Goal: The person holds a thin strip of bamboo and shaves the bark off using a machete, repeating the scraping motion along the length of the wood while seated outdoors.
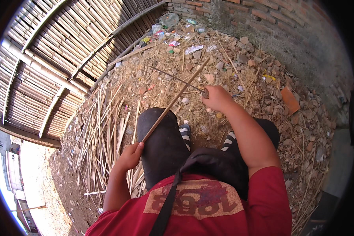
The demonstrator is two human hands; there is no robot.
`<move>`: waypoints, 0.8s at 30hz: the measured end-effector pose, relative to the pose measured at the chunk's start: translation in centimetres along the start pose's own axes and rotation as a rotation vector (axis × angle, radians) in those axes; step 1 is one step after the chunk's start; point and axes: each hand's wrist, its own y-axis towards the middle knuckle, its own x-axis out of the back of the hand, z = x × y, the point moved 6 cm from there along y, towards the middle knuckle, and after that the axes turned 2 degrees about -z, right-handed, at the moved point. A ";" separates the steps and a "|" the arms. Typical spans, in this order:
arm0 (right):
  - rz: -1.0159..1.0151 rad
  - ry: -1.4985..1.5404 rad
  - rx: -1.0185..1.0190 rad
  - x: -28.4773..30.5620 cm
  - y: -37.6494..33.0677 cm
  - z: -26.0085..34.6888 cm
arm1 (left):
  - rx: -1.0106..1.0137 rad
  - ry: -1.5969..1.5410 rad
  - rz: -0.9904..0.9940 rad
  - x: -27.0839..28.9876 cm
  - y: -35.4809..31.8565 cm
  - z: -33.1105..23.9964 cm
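My left hand (129, 156) is closed round the lower end of a long, narrow bamboo strip (168, 110). The strip slants up and to the right, passing over my left knee. In my right hand (216, 97) is the handle of a knife with a long, thin, dark blade (173, 77). That blade points up-left and crosses the upper part of the strip; whether the edge bites into it I cannot tell. To the left of my left knee, many split bamboo strips (102, 133) lie in a loose pile.
A slatted bamboo wall (78, 35) rises at the upper left. Behind the ground runs a brick wall (279, 29). Stones, straw and litter cover the ground, with a broken orange tile (290, 100) on the right. My knees are bent, with striped footwear (185, 135) between them.
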 end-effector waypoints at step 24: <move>0.212 0.032 -0.136 -0.3 1.0 -3.1 | -0.021 0.210 -0.024 1.2 -0.1 -2.1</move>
